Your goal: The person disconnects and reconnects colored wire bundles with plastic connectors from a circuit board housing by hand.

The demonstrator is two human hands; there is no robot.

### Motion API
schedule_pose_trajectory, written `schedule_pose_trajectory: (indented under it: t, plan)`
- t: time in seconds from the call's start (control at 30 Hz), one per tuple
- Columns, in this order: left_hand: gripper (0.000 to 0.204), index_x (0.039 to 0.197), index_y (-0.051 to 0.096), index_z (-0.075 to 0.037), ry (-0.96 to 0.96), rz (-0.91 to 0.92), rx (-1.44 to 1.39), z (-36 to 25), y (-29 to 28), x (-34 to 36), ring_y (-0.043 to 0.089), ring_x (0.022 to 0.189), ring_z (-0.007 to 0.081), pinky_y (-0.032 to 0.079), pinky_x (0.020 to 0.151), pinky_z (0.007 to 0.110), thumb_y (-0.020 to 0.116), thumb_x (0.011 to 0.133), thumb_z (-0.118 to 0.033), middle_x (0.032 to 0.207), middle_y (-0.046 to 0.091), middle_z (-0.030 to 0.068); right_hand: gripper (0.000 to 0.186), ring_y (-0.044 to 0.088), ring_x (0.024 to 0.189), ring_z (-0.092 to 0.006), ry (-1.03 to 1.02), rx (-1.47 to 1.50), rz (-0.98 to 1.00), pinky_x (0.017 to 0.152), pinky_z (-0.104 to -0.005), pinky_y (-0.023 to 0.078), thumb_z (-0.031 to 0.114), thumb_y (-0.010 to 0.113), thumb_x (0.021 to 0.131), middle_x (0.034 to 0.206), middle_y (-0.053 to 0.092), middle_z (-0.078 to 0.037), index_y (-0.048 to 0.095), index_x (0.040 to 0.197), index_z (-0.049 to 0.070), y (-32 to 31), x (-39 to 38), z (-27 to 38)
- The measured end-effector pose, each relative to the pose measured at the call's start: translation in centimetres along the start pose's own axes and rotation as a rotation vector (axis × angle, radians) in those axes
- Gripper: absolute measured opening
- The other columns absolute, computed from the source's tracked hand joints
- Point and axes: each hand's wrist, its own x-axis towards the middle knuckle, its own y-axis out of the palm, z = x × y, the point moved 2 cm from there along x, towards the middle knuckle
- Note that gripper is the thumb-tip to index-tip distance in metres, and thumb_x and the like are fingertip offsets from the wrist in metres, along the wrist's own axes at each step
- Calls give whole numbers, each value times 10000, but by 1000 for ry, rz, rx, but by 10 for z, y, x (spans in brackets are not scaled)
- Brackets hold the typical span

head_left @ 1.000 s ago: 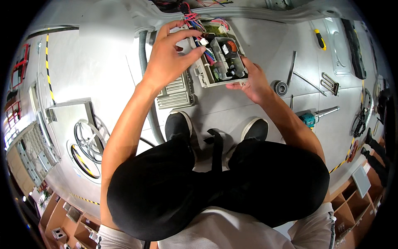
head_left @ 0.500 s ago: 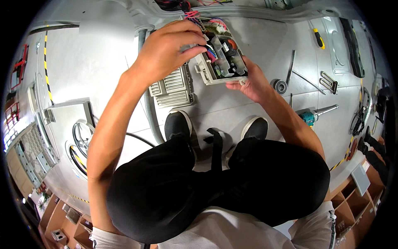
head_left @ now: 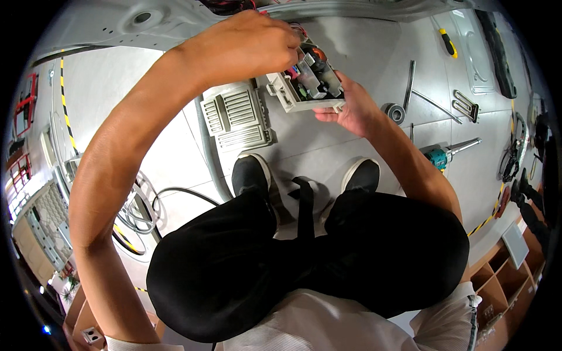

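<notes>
An open beige control box (head_left: 301,106), with circuit parts, a copper coil and coloured wires inside, hangs tilted below the edge of the grey metal panel. My right hand (head_left: 353,105) grips its near right corner, thumb on the side wall and fingers underneath. Over the box's far left end is my left hand (head_left: 257,48), its fingers curled down by the wires; what they pinch is hidden behind the hand. Red and other thin wires run from the box up to the panel. A beige ribbed plastic cover (head_left: 234,114) lies on the floor left of the box.
The grey metal panel (head_left: 175,20) spans the far edge. A grey corrugated hose (head_left: 206,146) runs beside the cover. On the floor at right are a bearing (head_left: 394,113), metal rods (head_left: 409,85), a heating element (head_left: 465,106), a teal power tool (head_left: 437,158) and a yellow screwdriver (head_left: 449,44).
My left hand has moved farther up and over the box's far end, its elbow swinging out to the left. The box has shifted slightly away from me, still in my right hand.
</notes>
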Motion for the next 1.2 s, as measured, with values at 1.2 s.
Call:
schedule_pose_trajectory:
  t: [1.2]
  plan:
    - [296,948,618,27,105,88,-162,16,4,3,629,875,289,516,764,364,627,652,31,899,645,131,373,638,830,-194,71,68,4,764,-360,543,387,366,960,981,651,-67,556,1120,110,-1,0,6]
